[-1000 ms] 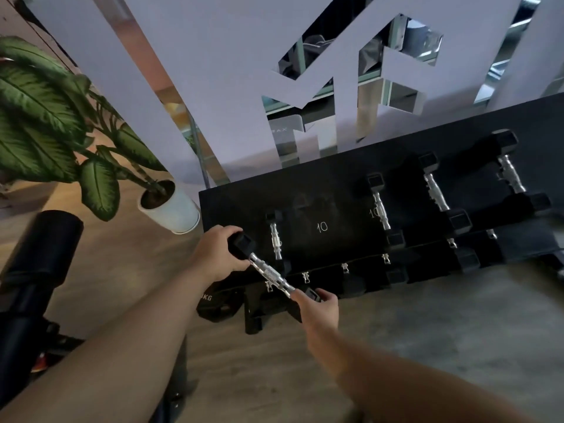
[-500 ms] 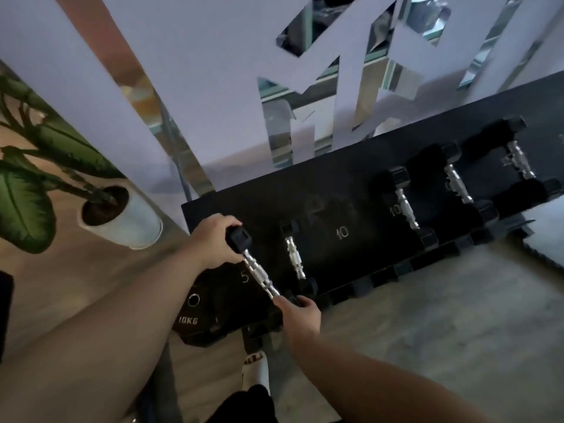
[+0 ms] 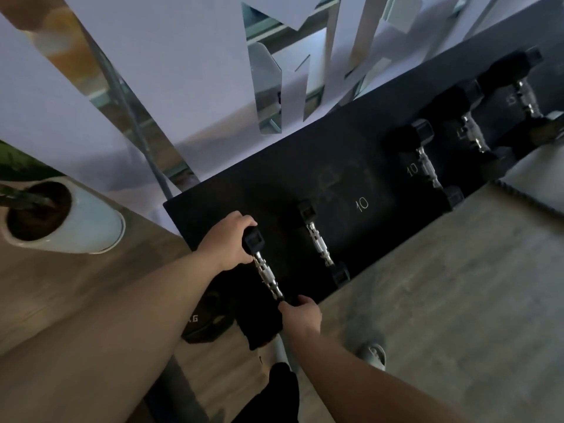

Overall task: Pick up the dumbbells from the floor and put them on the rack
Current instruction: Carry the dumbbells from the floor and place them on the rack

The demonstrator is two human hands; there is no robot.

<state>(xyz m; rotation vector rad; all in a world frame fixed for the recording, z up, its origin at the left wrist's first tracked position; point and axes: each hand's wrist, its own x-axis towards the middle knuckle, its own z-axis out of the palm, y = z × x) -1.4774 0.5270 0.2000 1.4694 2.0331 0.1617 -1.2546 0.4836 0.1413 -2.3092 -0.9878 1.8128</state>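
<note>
**Desk:** Head camera — what do the hands have?

**Photographer:** Both grip one small dumbbell (image 3: 266, 271) at the left end of the black rack (image 3: 360, 166). The left hand (image 3: 227, 242) is wrapped around the far hex head. The right hand (image 3: 302, 315) is closed over the near head, which it hides. The chrome handle runs bare between the two fists, slanting from upper left down to lower right.

**Desk:** Is it seated on the rack?

**Photographer:** Cannot tell; it lies over the rack's left edge, just beside a second small dumbbell (image 3: 320, 244) resting there. Farther right, past a painted "10", sit a larger dumbbell (image 3: 427, 161) and two more toward the frame edge.

**Desk:** Surroundings?

**Photographer:** A weight plate (image 3: 207, 322) lies on the wooden floor (image 3: 442, 300) below the left forearm, and a white plant pot (image 3: 88, 224) stands at left.
</note>
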